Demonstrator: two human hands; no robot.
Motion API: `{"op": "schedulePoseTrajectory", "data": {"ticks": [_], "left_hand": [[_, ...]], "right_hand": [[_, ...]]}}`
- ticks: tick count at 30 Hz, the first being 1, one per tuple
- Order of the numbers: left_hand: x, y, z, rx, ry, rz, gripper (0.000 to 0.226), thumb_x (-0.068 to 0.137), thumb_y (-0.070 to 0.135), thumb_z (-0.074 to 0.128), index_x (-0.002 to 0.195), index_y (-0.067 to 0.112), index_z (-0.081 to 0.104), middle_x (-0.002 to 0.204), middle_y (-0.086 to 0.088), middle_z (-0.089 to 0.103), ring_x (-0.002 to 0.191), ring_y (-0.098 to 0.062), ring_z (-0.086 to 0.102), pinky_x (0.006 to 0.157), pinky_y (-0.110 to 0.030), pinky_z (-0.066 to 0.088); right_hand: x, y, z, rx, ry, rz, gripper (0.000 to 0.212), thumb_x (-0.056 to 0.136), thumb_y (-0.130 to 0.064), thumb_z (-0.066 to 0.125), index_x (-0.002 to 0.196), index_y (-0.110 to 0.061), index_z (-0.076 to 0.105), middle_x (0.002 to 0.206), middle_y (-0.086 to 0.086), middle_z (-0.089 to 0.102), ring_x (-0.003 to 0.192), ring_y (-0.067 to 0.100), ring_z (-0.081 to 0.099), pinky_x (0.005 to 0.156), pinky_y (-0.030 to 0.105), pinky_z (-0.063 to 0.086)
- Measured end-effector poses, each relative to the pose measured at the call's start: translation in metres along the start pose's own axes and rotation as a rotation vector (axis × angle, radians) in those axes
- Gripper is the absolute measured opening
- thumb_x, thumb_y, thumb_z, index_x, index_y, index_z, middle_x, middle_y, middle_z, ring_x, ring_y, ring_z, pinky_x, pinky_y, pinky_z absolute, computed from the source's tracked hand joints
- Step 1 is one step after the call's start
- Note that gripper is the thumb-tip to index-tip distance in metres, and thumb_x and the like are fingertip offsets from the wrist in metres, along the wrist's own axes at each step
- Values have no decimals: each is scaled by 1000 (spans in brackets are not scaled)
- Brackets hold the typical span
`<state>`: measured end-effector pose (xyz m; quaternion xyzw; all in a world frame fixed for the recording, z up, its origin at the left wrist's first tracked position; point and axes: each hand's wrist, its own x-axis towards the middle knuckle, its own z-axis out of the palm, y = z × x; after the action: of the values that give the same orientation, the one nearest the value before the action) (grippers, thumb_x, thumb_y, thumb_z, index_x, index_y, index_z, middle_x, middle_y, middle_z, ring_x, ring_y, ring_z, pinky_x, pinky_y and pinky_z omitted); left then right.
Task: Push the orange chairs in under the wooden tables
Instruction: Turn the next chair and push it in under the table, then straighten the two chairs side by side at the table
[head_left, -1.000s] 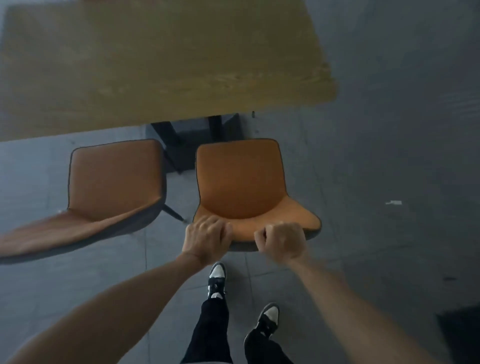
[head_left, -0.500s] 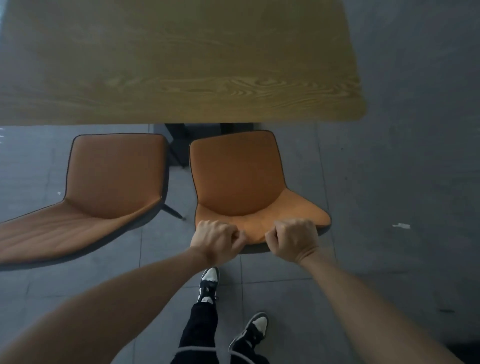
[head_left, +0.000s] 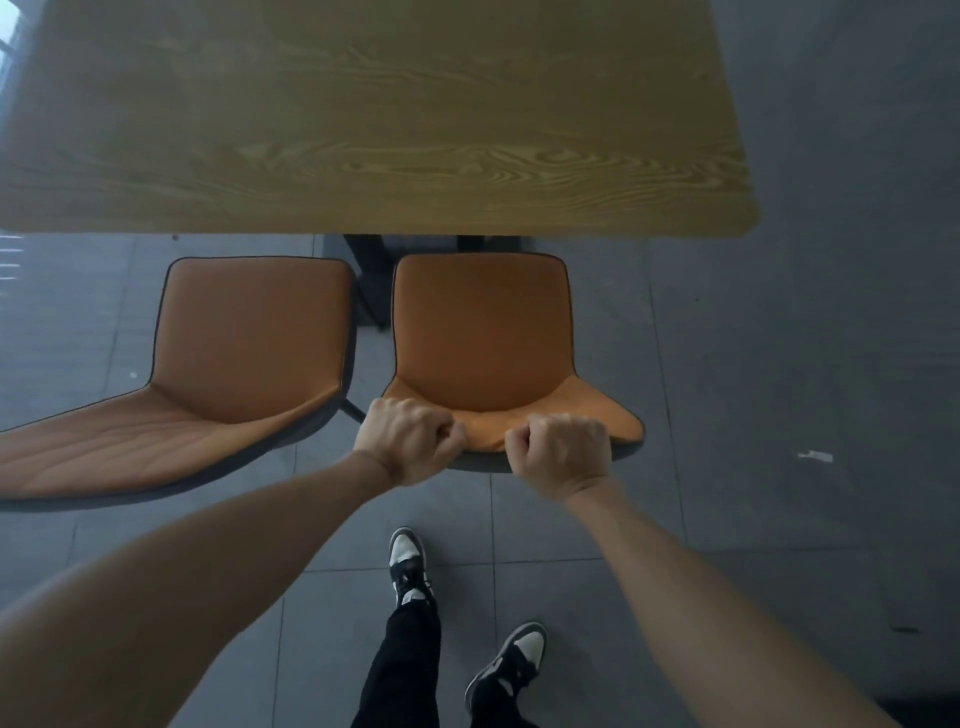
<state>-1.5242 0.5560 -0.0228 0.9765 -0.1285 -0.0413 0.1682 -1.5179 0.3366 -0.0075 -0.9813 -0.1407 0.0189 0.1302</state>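
Both the left hand (head_left: 410, 441) and the right hand (head_left: 563, 453) are clenched on the top edge of the right orange chair's (head_left: 483, 332) backrest. Its seat front lies just near of the wooden table's (head_left: 363, 114) near edge. A second orange chair (head_left: 244, 338) stands just left of it, ungripped.

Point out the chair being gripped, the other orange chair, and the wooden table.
gripped chair (head_left: 480, 332), head view, middle of its seat.
other orange chair (head_left: 254, 332), head view, middle of its seat.
wooden table (head_left: 363, 119), head view, bare top surface.
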Motion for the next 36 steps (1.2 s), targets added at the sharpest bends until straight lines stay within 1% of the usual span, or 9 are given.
{"op": "schedulePoseTrajectory", "data": {"ticks": [5, 11, 14, 17, 19, 21, 27, 33, 36], "left_hand": [[-8, 3, -2, -64, -111, -120, 53, 94, 51, 31, 62, 18, 57, 67, 8, 59, 60, -16, 54, 56, -32, 36], [-35, -66, -35, 26, -142, -161, 66, 91, 73, 31, 113, 23, 69, 118, 0, 69, 111, -21, 61, 104, -48, 39], [-50, -120, -61, 185, -302, -368, 78, 77, 86, 41, 119, 24, 61, 124, -2, 64, 117, -26, 56, 102, -50, 39], [-71, -152, -78, 246, -545, -471, 76, 71, 78, 60, 120, 21, 56, 118, -5, 62, 109, -28, 59, 93, -46, 45], [-88, -159, -82, 257, -640, -480, 62, 73, 63, 69, 117, 21, 55, 111, -1, 64, 100, -24, 63, 82, -38, 48], [-104, -164, -77, 318, -626, -461, 46, 77, 36, 70, 118, 21, 53, 110, 1, 63, 101, -21, 64, 77, -35, 49], [-103, -156, -71, 432, -535, -414, 31, 84, 12, 61, 114, 19, 60, 98, 3, 69, 91, -19, 68, 69, -30, 47], [-91, -114, -64, 250, -433, -331, 67, 79, -1, 53, 138, 31, 50, 96, -3, 73, 84, -27, 69, 68, -32, 44], [-81, -97, -40, 157, -341, -256, 105, 68, -7, 49, 159, 33, 14, 84, -2, 70, 67, -28, 63, 63, -33, 43]], "right_hand": [[-1, -3, -4, 11, -33, 3, 33, 81, -30, 44, 50, -22, 37, 46, -7, 41, 39, 15, 36, 44, 18, 15], [0, -12, -13, -29, -225, 67, 40, 84, -44, 23, 68, -20, 50, 66, -6, 52, 62, 19, 54, 50, 26, 32], [-2, -18, -19, -37, -282, 8, 58, 93, -61, 26, 103, -20, 67, 103, -3, 69, 99, 21, 63, 87, 40, 47], [1, -46, -16, -99, -471, -175, 92, 79, -88, 36, 134, -16, 55, 134, -2, 58, 126, 20, 51, 113, 49, 30], [6, -65, -8, -141, -550, -164, 84, 81, -76, 51, 142, -18, 45, 142, 0, 52, 129, 23, 49, 111, 48, 34], [12, -74, -4, -136, -540, -88, 62, 83, -38, 61, 140, -24, 43, 136, 2, 55, 119, 27, 55, 99, 45, 45], [11, -76, -7, -115, -461, -92, 26, 75, -7, 51, 97, -20, 51, 77, -1, 63, 74, 27, 64, 60, 35, 46], [-6, -67, -10, -161, -465, -102, 24, 72, -9, 56, 90, -22, 49, 76, -1, 67, 73, 27, 66, 56, 30, 38], [-17, -50, -12, -182, -485, -82, 29, 71, -11, 58, 97, -23, 53, 77, -2, 67, 74, 27, 67, 58, 31, 42]]}}
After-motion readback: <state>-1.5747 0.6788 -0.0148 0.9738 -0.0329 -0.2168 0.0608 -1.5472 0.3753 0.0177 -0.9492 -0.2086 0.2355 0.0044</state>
